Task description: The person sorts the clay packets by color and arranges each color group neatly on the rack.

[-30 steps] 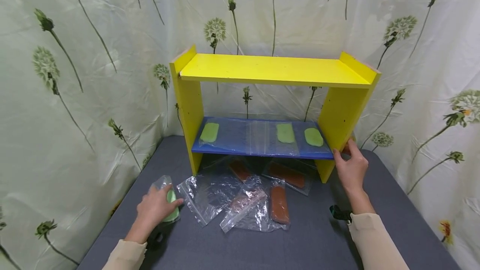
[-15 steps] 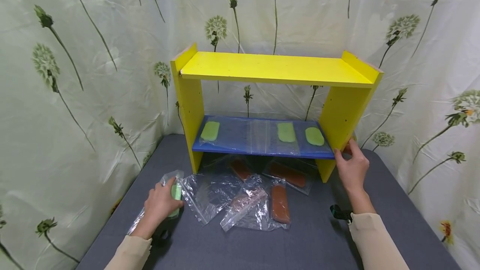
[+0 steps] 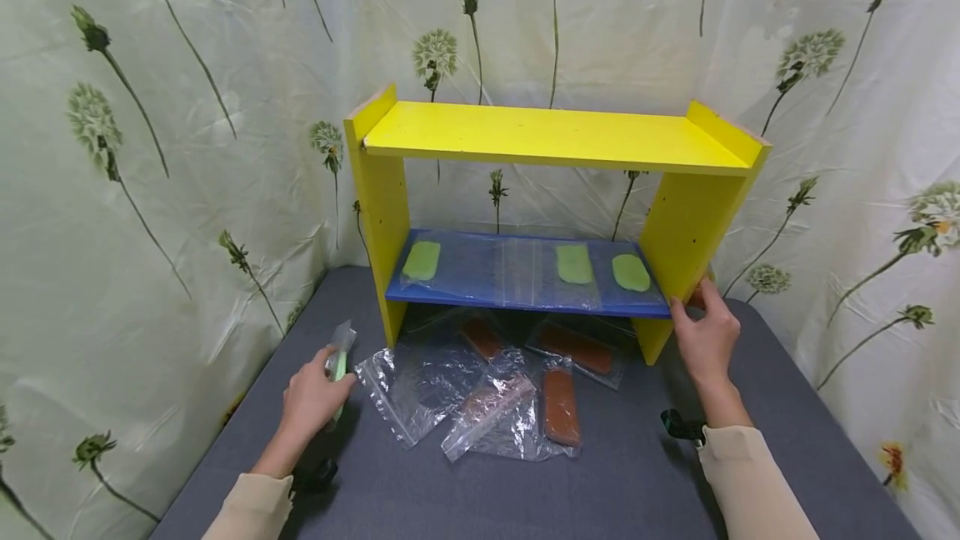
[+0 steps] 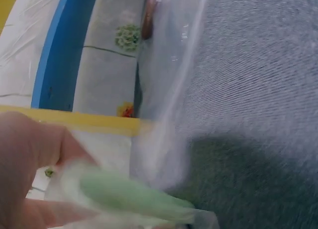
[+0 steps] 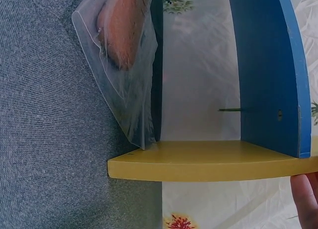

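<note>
My left hand [image 3: 311, 394] pinches a green soap-like bar [image 3: 340, 365] in a clear plastic bag, left of the shelf. The bar stands edge-on between thumb and fingers, and it is blurred in the left wrist view, where the same green bar [image 4: 126, 191] fills the lower part. With thumb and fingertips, my right hand [image 3: 707, 340] touches the outer face of the yellow side panel [image 5: 208, 170], level with the blue shelf board [image 3: 465, 294]. Three green bars lie on that board, among them a rounded one [image 3: 630, 272] at the right.
Below the board and in front of it, several reddish-brown bars in clear zip bags lie on the dark grey table [image 3: 585, 498], one brown bar [image 3: 561, 407] nearest me. The yellow top board [image 3: 540, 130] spans the unit. A flower-patterned curtain [image 3: 172, 165] hangs behind and to the left.
My left hand has shifted about and turned the bagged green bar from facing up to edge-on. My right hand stays against the side panel. The head view has shifted slightly.
</note>
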Action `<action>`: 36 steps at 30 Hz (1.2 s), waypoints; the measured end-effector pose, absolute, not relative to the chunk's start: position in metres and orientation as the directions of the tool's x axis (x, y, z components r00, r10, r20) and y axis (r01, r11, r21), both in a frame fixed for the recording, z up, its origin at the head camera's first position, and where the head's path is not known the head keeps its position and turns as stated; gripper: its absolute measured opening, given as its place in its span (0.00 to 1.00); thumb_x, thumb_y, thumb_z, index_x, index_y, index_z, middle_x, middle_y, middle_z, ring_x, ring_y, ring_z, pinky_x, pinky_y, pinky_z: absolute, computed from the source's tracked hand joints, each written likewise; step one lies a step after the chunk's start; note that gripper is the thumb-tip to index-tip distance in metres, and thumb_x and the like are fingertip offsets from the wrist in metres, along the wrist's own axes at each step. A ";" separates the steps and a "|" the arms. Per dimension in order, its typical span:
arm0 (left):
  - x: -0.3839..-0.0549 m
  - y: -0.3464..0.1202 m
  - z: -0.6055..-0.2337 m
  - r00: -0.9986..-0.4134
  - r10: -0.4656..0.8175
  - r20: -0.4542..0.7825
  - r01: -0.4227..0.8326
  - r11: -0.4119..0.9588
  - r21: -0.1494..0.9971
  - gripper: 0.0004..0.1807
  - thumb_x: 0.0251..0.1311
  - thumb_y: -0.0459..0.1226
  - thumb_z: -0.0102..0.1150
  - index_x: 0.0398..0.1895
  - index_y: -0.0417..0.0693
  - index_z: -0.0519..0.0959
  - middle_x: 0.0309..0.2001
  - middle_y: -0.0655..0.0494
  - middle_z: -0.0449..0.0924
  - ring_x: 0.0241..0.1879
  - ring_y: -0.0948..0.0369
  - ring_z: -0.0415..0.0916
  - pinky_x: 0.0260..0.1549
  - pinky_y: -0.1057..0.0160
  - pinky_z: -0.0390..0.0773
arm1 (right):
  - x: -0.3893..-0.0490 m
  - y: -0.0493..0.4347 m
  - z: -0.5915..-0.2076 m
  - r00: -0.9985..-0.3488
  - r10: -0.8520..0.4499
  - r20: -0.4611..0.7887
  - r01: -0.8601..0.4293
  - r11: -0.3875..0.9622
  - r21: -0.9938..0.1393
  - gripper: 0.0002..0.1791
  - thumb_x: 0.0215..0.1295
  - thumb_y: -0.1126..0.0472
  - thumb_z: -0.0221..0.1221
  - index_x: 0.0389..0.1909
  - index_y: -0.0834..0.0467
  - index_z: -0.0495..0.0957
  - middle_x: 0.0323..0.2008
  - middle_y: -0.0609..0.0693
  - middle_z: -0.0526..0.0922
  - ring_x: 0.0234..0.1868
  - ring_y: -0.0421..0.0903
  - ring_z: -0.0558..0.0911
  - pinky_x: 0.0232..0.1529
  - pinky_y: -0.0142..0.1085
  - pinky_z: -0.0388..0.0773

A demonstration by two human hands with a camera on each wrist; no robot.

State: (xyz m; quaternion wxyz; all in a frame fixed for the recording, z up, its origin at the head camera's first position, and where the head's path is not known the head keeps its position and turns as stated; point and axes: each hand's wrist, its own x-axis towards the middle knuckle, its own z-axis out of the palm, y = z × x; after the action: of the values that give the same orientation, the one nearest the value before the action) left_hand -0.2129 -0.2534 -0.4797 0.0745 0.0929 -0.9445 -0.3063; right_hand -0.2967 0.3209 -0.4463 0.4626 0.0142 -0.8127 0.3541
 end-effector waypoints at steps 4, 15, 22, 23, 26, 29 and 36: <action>-0.211 -0.257 -0.476 -0.965 -0.242 0.105 -0.135 0.795 0.591 0.27 0.61 0.42 0.57 0.59 0.32 0.75 0.43 0.35 0.80 0.34 0.46 0.76 0.32 0.44 0.72 | -0.296 0.320 -0.447 -0.568 0.305 0.765 -0.356 0.747 -0.562 0.20 0.60 0.66 0.69 0.54 0.56 0.82 0.35 0.56 0.86 0.37 0.50 0.82 0.38 0.26 0.71; -0.211 -0.264 -0.483 -0.957 -0.201 0.210 -0.078 0.873 0.481 0.15 0.52 0.33 0.66 0.40 0.31 0.78 0.26 0.41 0.78 0.24 0.47 0.74 0.24 0.43 0.72 | -0.299 0.322 -0.448 -0.567 0.300 0.767 -0.364 0.745 -0.560 0.18 0.61 0.65 0.69 0.52 0.57 0.82 0.36 0.54 0.86 0.37 0.38 0.80 0.37 0.20 0.69; -0.206 -0.269 -0.473 -0.959 -0.250 0.131 -0.156 0.855 0.494 0.24 0.53 0.34 0.61 0.56 0.35 0.77 0.36 0.36 0.81 0.25 0.45 0.74 0.18 0.48 0.71 | -0.299 0.324 -0.449 -0.566 0.299 0.768 -0.362 0.747 -0.558 0.17 0.61 0.65 0.69 0.52 0.57 0.82 0.35 0.55 0.86 0.37 0.39 0.81 0.36 0.20 0.69; -0.205 -0.269 -0.471 -0.962 -0.249 0.111 -0.164 0.854 0.494 0.25 0.53 0.34 0.60 0.57 0.35 0.75 0.36 0.36 0.80 0.25 0.46 0.74 0.18 0.49 0.70 | -0.299 0.324 -0.449 -0.566 0.298 0.769 -0.363 0.748 -0.556 0.17 0.61 0.65 0.69 0.52 0.57 0.82 0.35 0.55 0.86 0.37 0.42 0.82 0.36 0.22 0.70; -0.205 -0.271 -0.467 -0.969 -0.234 0.078 -0.168 0.858 0.486 0.24 0.54 0.35 0.59 0.55 0.35 0.75 0.35 0.38 0.79 0.26 0.46 0.73 0.18 0.50 0.69 | -0.299 0.323 -0.448 -0.567 0.294 0.770 -0.365 0.748 -0.554 0.18 0.61 0.65 0.68 0.53 0.57 0.82 0.35 0.56 0.86 0.38 0.50 0.83 0.36 0.23 0.70; -0.206 -0.273 -0.464 -0.970 -0.238 0.058 -0.181 0.855 0.486 0.19 0.55 0.37 0.59 0.48 0.35 0.76 0.32 0.41 0.78 0.26 0.46 0.73 0.19 0.50 0.70 | -0.298 0.322 -0.448 -0.569 0.292 0.769 -0.364 0.749 -0.554 0.19 0.61 0.65 0.69 0.54 0.57 0.82 0.36 0.56 0.86 0.37 0.51 0.83 0.37 0.23 0.70; -0.203 -0.272 -0.445 -0.973 -0.210 0.098 -0.136 0.857 0.497 0.11 0.59 0.40 0.63 0.34 0.40 0.81 0.25 0.49 0.77 0.25 0.51 0.73 0.20 0.53 0.68 | -0.297 0.321 -0.447 -0.571 0.301 0.764 -0.353 0.750 -0.560 0.21 0.61 0.65 0.69 0.56 0.55 0.82 0.37 0.54 0.86 0.38 0.46 0.81 0.37 0.24 0.71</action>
State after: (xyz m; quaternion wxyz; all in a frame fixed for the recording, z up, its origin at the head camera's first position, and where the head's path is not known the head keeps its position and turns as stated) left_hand -0.2031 -0.2718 -0.4446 0.0744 0.0900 -0.9608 -0.2515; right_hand -0.2974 0.3213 -0.4471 0.4626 0.0162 -0.8129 0.3534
